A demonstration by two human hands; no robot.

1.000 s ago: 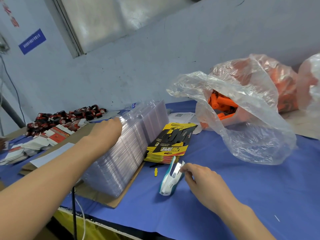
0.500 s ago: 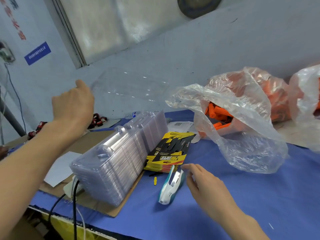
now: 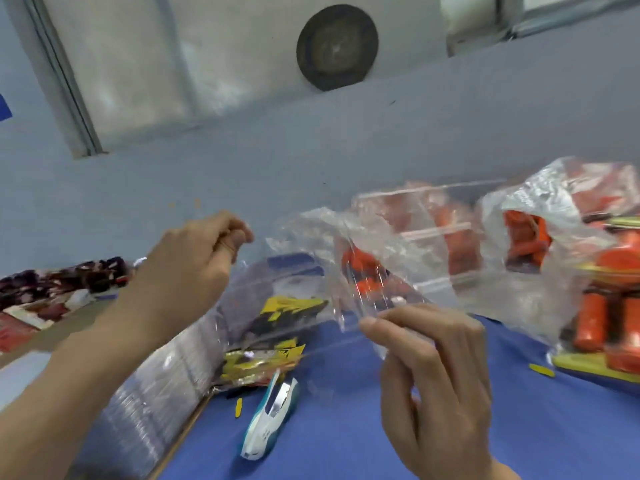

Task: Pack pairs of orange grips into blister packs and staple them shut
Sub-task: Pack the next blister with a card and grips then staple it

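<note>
Head: right hand (image 3: 436,386), risen from stapler (image 3: 273,417), pinches blister pack (image 3: 363,282); left hand (image 3: 183,271) grips it.

Soft, even, fairly bright light falls from above, so the blue tablecloth (image 3: 346,427) below the right hand (image 3: 433,386) carries only faint shadows. White glints streak the clear blister pack (image 3: 363,289) just above that hand's fingers, and small highlights speckle the stack of clear packs (image 3: 156,393) under the left hand (image 3: 187,275). Motion blur smears the plastic bags (image 3: 540,202) beyond the right hand and the dark items (image 3: 62,278) left of the left hand, while the window frame (image 3: 65,81) above leans with wide-angle distortion.
</note>
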